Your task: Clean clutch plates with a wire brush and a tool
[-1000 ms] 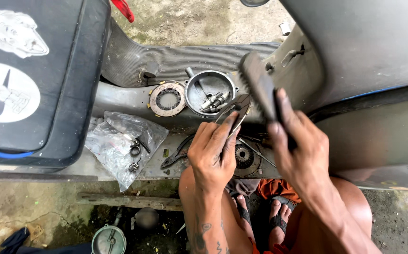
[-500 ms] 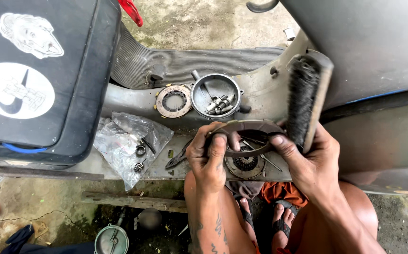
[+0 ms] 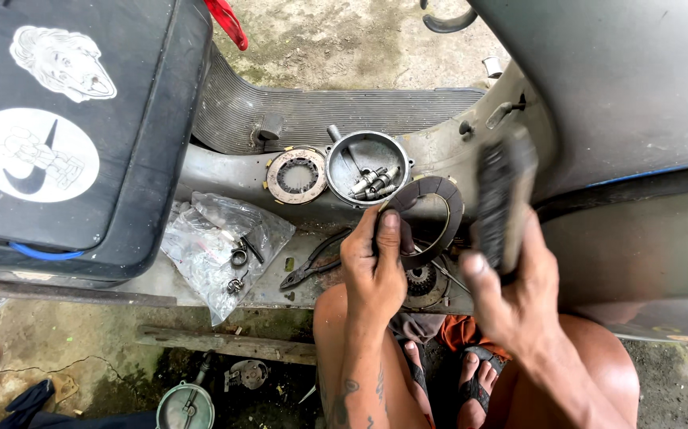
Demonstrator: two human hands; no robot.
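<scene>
While the person squatted on bare concrete ground beside a grey scooter's footboard (image 3: pixel 344 111), the left hand (image 3: pixel 371 266) pinched a dark friction ring (image 3: pixel 433 216) between thumb and fingers, holding it tilted above the footboard's edge. The right hand (image 3: pixel 510 290), just beside the ring, was closed around a blurred brush (image 3: pixel 502 199). Beyond lay pliers (image 3: pixel 312 266), a round metal cover (image 3: pixel 366 167) holding small parts, 1 clutch plate (image 3: pixel 296 175), and a plastic bag (image 3: pixel 221 238).

clutch ring (image 3: pixel 431 216) lifted upright; brush (image 3: pixel 502 202) lowered beside it
</scene>
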